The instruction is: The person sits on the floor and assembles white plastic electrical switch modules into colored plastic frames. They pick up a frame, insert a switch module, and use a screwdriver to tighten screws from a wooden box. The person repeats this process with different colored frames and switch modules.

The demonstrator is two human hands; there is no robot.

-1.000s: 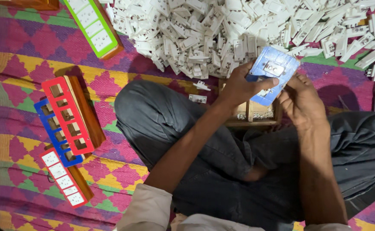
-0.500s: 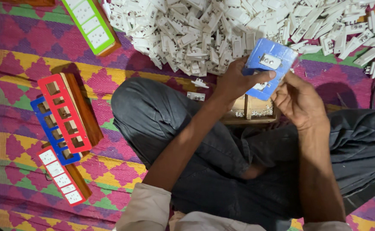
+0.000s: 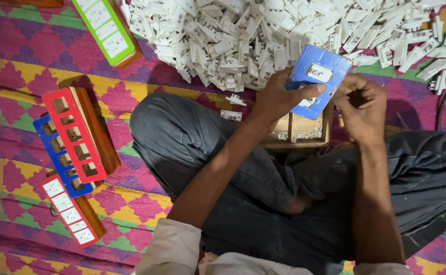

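Above the small wooden tray (image 3: pixel 295 133) that sits by your crossed legs, you hold a blue switch plate (image 3: pixel 318 80).

Item: blue switch plate. Flat, rectangular, rounded corners; one white module seated near its upper end, another partly hidden under your thumb. Its long axis tilts slightly, upper end leaning away from you toward the pile of white switch parts (image 3: pixel 294 35) beyond the tray.

Left hand (image 3: pixel 279 99): fingers closed on the plate's left edge, thumb across its face.

Right hand (image 3: pixel 363 109): just beside the plate's right edge, fingers curled in; whether they pinch a small part you cannot tell. This hand is the free one; the plate lies directly to its left.

Well left of the tray: red frame (image 3: pixel 75 133) stacked over a blue frame (image 3: pixel 60 158), both with empty openings.
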